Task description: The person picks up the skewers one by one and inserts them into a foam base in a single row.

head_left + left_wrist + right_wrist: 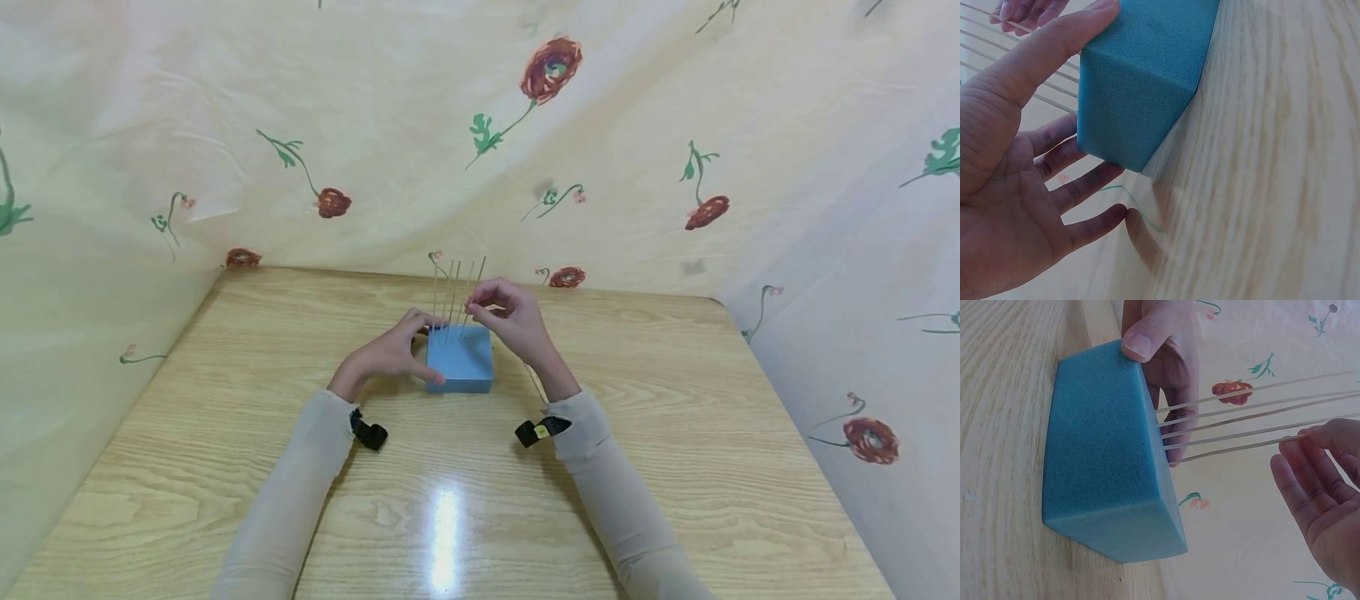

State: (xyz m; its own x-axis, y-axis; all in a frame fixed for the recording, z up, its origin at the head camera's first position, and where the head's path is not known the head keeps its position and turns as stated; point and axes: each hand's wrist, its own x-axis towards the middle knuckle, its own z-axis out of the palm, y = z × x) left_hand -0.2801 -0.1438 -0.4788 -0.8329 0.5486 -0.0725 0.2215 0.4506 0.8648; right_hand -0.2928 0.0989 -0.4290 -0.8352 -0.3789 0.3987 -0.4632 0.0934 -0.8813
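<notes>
A blue foam block (463,360) sits on the table with several thin wooden sticks (1260,403) standing up from its top. My left hand (392,348) holds the block from the left side, thumb on the near edge and fingers spread behind, as the left wrist view shows. Between thumb and fingertips, my right hand (516,318) pinches one thin stick (1235,450) partway up its length. That stick's lower end meets the block's top and leans slightly to the right; how deep it sits is hidden.
The block rests on a wood-grain table (652,358). Another thin stick (535,382) appears to lie beside the right wrist, partly hidden by the forearm. A flower-printed cloth (390,108) rises behind the table and along both sides.
</notes>
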